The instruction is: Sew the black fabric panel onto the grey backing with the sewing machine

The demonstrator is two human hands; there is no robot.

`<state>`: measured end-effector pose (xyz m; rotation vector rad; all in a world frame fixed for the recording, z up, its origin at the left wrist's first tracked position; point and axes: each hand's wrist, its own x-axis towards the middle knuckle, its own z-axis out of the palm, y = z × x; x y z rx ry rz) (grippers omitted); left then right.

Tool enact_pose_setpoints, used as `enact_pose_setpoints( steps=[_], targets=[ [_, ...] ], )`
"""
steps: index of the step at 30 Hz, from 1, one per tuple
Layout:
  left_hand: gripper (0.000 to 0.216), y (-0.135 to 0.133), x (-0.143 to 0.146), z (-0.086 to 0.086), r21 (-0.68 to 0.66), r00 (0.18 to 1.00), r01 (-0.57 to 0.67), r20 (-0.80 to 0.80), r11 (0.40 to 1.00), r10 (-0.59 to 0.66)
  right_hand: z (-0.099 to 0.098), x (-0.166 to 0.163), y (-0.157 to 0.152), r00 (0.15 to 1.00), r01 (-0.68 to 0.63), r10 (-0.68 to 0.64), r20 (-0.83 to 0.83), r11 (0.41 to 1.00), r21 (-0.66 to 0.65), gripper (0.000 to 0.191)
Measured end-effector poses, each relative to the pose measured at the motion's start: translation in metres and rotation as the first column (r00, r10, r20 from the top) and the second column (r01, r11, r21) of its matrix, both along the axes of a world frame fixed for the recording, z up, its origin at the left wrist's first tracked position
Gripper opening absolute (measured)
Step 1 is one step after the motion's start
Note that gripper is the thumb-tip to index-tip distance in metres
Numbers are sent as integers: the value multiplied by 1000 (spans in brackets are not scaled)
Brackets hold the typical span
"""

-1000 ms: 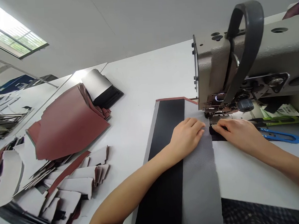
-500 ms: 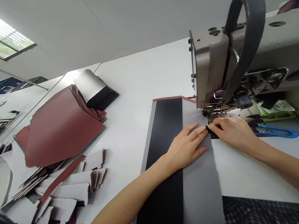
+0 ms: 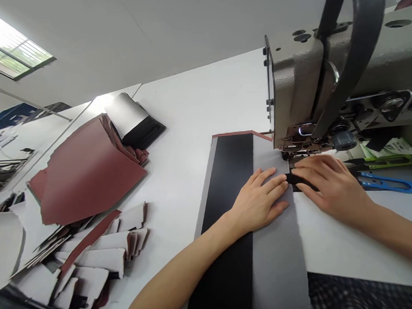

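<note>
My left hand (image 3: 262,200) lies flat, fingers stretched, on a long panel with a black band (image 3: 229,181) and a grey textured strip (image 3: 276,248). Its fingertips reach the end of a small black strip (image 3: 294,178) at the panel's right edge. Beside that strip is my right hand (image 3: 330,183), its thumb and fingers apart around the strip; slight blur hides whether they touch it. Just beyond both hands stands the sewing machine (image 3: 293,87), its needle area (image 3: 291,155) close above the panel's edge. A reddish edge (image 3: 233,134) borders the panel's far end.
Blue thread snips (image 3: 391,181) and green snips (image 3: 390,161) lie right of the needle area. Left on the white table (image 3: 182,114) are stacked reddish pieces (image 3: 90,172), black pieces (image 3: 133,122) and loose off-white scraps (image 3: 97,263). A black curved lever (image 3: 364,54) tops the machine.
My right hand has loosened from a pinch at the black strip, its fingers spreading and drawing slightly right. My left hand stays flat on the panel. The view has shifted slightly.
</note>
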<state>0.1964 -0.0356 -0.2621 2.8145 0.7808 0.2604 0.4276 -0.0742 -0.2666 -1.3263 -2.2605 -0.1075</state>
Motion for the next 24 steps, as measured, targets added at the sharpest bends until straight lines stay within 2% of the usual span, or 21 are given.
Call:
enact_pose_setpoints(
  steps=[2,4,9,19,22,24],
  targets=[
    [43,0,0,0,-10,1000,-5,7,1000,5,-3,4,-6,993,-121,121,-10,992,26,24],
    [43,0,0,0,-27,1000,-12,11,1000,12,-6,6,-9,987,-157,157,-20,988,-6,26],
    [43,3,0,0,-74,1000,-4,9,997,4,-10,9,-2,985,-169,165,-52,982,-80,29],
    [42,34,13,-1,-75,1000,-21,10,997,22,-17,17,28,990,-126,118,-83,988,-93,29],
    [43,35,14,-1,-63,1000,-19,15,998,20,-16,19,25,987,-133,126,-95,988,-73,28],
    [43,35,14,-3,-57,1000,-9,16,998,10,-12,25,20,988,-124,123,-94,992,-4,26]
  ],
)
